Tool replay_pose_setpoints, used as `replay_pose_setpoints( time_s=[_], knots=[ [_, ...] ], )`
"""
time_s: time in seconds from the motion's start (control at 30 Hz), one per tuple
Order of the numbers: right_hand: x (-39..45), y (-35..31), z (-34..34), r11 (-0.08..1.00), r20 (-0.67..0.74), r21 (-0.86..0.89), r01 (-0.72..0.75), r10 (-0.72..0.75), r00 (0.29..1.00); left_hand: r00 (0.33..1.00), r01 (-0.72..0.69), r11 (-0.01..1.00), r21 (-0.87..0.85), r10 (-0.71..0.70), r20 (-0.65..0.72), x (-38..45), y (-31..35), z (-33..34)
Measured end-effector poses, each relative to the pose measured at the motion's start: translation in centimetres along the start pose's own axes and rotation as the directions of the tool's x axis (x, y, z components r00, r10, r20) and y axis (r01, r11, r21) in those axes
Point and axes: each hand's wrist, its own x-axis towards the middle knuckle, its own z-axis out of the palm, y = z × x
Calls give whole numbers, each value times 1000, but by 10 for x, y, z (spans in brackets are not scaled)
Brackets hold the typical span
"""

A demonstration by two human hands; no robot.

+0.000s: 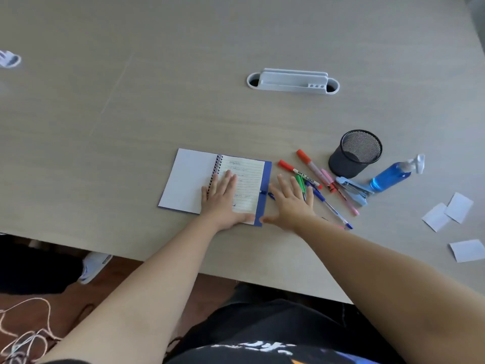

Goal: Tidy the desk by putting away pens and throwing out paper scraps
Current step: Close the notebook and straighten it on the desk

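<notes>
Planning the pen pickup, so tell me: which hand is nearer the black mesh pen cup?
Right. The right hand lies flat among the pens, left of the black mesh pen cup; the left hand rests farther left on the open spiral notebook.

Black mesh pen cup (pixel 354 155), blue bottle (pixel 391 177), red-capped markers (pixel 299 170), white paper scraps (pixel 459 207)

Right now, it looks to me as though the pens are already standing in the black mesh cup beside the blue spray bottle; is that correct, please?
Not quite: the head view shows the black mesh cup empty. The pens lie loose on the desk to its left, by the right hand. The cup does stand beside the blue spray bottle.
</notes>
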Motion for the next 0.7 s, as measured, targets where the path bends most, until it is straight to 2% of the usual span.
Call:
replay_pose_setpoints(
  time_s=[0.17, 0.3, 0.4, 0.6, 0.7],
  knots=[
    [-8, 4, 1, 999, -40, -38, -17, 15, 999, 957, -103, 971, -215, 38, -287, -4, 5, -2],
    [-8, 0, 1, 999, -49, -48, -4, 2, 999, 908, -183, 931, -317, 36, -417, -17, -8, -15],
    [-7, 0, 0, 998, -41, -62, 0, -3, 999, 881, -152, 916, -370, -44, -471, -25, -24, -24],
    [-5, 2, -1, 999, -5, -36, -24, 24, 1000, 857, -127, 837, -533, -178, -483, -35, -64, -28],
    [-5, 1, -2, 999, -2, -22, -33, 33, 999, 821, -122, 854, -507, -200, -534, -39, -75, -30]
  ],
)
